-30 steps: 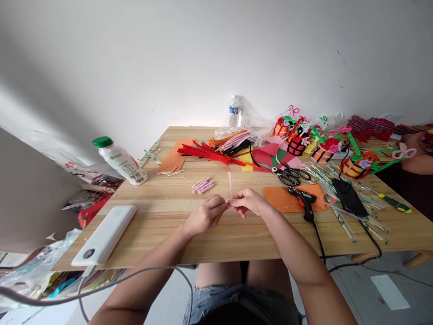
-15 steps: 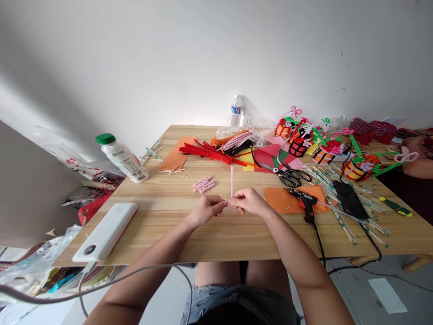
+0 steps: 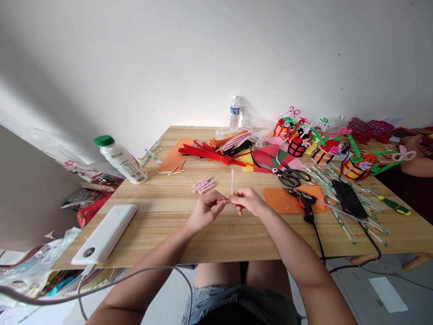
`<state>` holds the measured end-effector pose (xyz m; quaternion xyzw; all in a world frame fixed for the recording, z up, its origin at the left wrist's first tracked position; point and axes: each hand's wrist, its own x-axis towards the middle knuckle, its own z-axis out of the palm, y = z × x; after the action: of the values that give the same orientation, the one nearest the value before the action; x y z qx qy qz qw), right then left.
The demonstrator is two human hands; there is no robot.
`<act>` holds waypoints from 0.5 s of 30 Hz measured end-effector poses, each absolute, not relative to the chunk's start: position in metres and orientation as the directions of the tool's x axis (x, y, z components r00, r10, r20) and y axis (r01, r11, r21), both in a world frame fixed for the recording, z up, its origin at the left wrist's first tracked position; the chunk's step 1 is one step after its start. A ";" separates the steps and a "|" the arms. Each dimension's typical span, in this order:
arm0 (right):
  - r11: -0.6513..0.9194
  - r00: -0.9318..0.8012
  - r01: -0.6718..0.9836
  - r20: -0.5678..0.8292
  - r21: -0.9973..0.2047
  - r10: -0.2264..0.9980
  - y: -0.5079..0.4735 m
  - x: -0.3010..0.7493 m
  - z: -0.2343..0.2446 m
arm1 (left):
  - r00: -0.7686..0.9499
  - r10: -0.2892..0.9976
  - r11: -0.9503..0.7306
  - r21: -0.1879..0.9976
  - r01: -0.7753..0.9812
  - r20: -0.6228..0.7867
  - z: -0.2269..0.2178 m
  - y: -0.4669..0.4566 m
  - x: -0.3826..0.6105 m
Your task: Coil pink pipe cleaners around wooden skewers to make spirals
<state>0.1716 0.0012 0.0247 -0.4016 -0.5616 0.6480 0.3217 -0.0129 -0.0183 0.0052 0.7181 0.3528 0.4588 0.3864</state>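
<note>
Over the middle of the wooden table (image 3: 162, 212), my left hand (image 3: 204, 212) and my right hand (image 3: 248, 201) meet fingertip to fingertip. Both pinch a thin pink pipe cleaner (image 3: 232, 180) whose free end sticks straight up from my right fingers. The part between the two hands is hidden by the fingers. A small heap of coiled pink pipe-cleaner pieces (image 3: 203, 185) lies just beyond my left hand.
A black glue gun (image 3: 306, 205) on orange paper (image 3: 282, 201), scissors (image 3: 289, 175), a phone (image 3: 348, 197) and green-striped sticks lie to the right. Red pipe cleaners (image 3: 209, 153), coloured baskets (image 3: 297, 144), two bottles (image 3: 122, 160) and a white power bank (image 3: 106, 234) are around. Another person's hand (image 3: 414, 151) is far right.
The hands stay in the same spot. The upright end of the pink pipe cleaner looks a little shorter than before, and the fingers have shifted slightly on it.
</note>
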 end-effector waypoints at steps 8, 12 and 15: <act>0.131 -0.393 0.276 0.013 -0.952 0.920 -0.002 0.172 0.023 | 0.392 0.918 -0.119 0.984 0.132 0.059 0.004 -0.014 -0.014; 0.029 -0.420 0.274 -0.093 -0.961 0.903 0.000 0.176 0.024 | 0.364 0.852 -0.481 0.837 0.262 0.376 0.001 -0.016 -0.012; -0.127 -0.449 0.208 -0.210 -0.970 0.868 0.002 0.177 0.026 | 0.412 0.713 -0.694 0.652 0.304 0.567 -0.002 -0.018 -0.012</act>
<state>0.1775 0.0015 0.0256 -0.4474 -0.6013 0.6026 0.2740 -0.0119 -0.0185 -0.0016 0.8078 0.3149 0.4411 0.2318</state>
